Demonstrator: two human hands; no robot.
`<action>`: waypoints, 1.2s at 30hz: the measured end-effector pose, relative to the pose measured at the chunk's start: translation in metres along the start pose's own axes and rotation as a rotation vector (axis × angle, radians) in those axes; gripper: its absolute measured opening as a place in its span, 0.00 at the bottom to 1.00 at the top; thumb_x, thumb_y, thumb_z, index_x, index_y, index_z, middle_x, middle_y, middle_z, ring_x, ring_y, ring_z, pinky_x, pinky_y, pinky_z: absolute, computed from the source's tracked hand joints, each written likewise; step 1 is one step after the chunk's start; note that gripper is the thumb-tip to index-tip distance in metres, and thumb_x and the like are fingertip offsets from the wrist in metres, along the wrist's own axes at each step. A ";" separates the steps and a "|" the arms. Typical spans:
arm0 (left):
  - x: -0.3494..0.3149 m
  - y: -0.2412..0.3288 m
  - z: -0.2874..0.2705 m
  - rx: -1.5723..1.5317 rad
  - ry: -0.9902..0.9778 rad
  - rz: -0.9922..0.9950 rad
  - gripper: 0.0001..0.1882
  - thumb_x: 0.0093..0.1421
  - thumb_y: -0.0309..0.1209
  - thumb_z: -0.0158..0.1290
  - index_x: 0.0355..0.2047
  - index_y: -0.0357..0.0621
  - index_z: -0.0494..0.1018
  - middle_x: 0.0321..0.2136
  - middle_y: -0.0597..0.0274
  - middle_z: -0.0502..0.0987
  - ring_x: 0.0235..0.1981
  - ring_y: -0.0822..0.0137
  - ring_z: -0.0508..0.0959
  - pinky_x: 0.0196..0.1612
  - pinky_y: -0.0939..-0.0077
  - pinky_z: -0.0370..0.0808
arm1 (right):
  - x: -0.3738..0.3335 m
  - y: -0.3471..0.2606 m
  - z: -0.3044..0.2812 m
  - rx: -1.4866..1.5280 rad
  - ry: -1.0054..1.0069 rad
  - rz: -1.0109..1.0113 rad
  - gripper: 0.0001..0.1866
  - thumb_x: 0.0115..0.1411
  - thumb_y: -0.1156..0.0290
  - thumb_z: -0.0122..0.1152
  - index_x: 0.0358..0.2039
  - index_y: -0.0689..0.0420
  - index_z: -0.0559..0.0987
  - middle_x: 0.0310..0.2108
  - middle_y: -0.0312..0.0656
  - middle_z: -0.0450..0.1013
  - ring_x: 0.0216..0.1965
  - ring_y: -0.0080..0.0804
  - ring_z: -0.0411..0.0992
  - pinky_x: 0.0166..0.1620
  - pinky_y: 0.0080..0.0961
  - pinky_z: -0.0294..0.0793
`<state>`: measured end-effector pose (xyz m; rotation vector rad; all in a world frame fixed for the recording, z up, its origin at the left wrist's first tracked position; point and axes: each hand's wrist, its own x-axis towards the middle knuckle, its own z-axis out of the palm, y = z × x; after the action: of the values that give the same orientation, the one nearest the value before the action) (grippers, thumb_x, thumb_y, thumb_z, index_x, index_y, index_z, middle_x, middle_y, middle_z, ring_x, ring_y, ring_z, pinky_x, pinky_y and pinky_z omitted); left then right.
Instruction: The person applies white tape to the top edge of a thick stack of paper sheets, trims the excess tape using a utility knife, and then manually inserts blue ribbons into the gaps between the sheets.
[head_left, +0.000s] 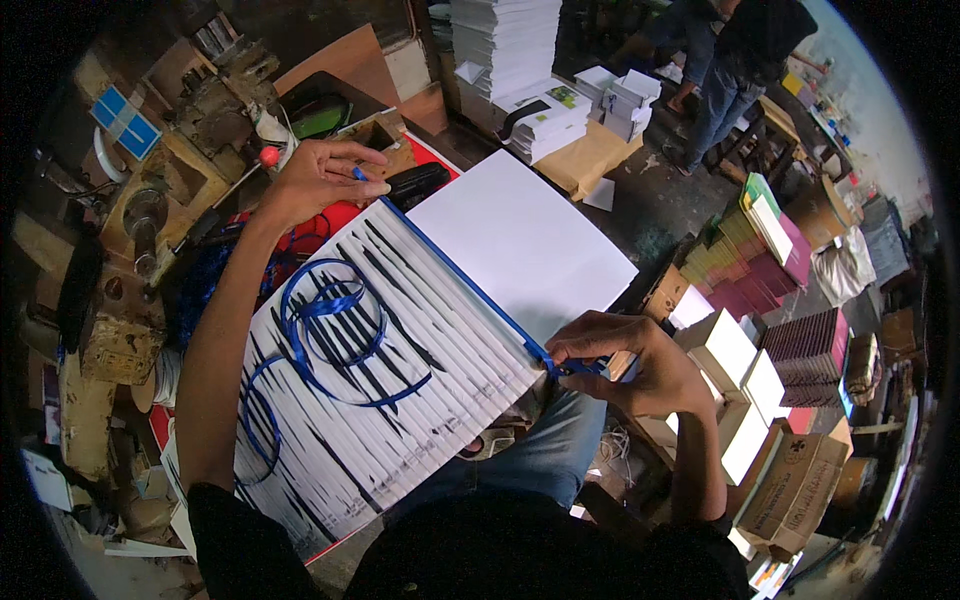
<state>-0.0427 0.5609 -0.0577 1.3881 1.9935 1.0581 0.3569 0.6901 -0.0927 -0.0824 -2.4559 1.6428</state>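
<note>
A row of white book blocks (330,430), their spines streaked black, lies slantwise in front of me. The white page face (530,240) of the end block is turned up. A blue ribbon (460,270) stretches straight along this block's spine edge. My right hand (645,365) pinches the ribbon at the near corner. My left hand (325,180) is at the far corner, fingers closed with a bit of blue ribbon showing between them. Loose loops of ribbon (340,300) curl over the spines.
Beyond the blocks rise tall stacks of white paper (505,45). Several book stacks (745,245) and a cardboard box (795,485) stand at right. Worn machinery (150,230) fills the left side. Another person (735,80) stands at the far right.
</note>
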 end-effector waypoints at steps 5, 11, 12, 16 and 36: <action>-0.012 0.005 0.009 -0.083 0.066 -0.100 0.20 0.56 0.24 0.67 0.50 0.37 0.78 0.39 0.53 0.83 0.39 0.69 0.83 0.43 0.76 0.84 | 0.003 0.004 0.005 0.027 0.057 -0.068 0.15 0.54 0.80 0.71 0.44 0.59 0.85 0.43 0.47 0.80 0.47 0.37 0.78 0.50 0.32 0.77; -0.019 0.005 0.017 -0.188 0.183 -0.075 0.25 0.57 0.25 0.67 0.54 0.41 0.74 0.38 0.51 0.82 0.39 0.67 0.83 0.46 0.74 0.83 | 0.004 0.010 0.031 0.136 0.334 -0.002 0.07 0.53 0.82 0.70 0.34 0.63 0.86 0.32 0.48 0.82 0.35 0.33 0.81 0.42 0.26 0.78; -0.022 0.009 0.021 -0.182 0.211 -0.098 0.26 0.56 0.25 0.67 0.55 0.41 0.74 0.38 0.50 0.82 0.39 0.68 0.83 0.46 0.75 0.82 | 0.004 0.012 0.033 0.154 0.343 0.005 0.08 0.53 0.83 0.69 0.35 0.63 0.86 0.33 0.48 0.82 0.35 0.33 0.81 0.42 0.26 0.78; -0.034 0.001 0.017 -0.140 0.289 -0.212 0.31 0.56 0.29 0.69 0.59 0.42 0.70 0.40 0.51 0.82 0.42 0.67 0.82 0.49 0.74 0.80 | 0.003 0.001 0.035 0.226 0.328 0.055 0.11 0.51 0.85 0.67 0.36 0.63 0.86 0.34 0.50 0.82 0.36 0.36 0.81 0.43 0.27 0.78; -0.170 0.113 0.009 -0.368 0.640 -0.299 0.26 0.63 0.35 0.62 0.58 0.38 0.71 0.46 0.55 0.81 0.45 0.66 0.82 0.52 0.72 0.78 | -0.060 0.012 0.006 0.079 -0.098 -0.053 0.15 0.51 0.81 0.67 0.40 0.55 0.85 0.38 0.48 0.80 0.43 0.46 0.78 0.45 0.36 0.79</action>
<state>0.0883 0.4262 0.0224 0.5701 2.1700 1.7603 0.4139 0.6803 -0.1132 0.0748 -2.4364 1.7585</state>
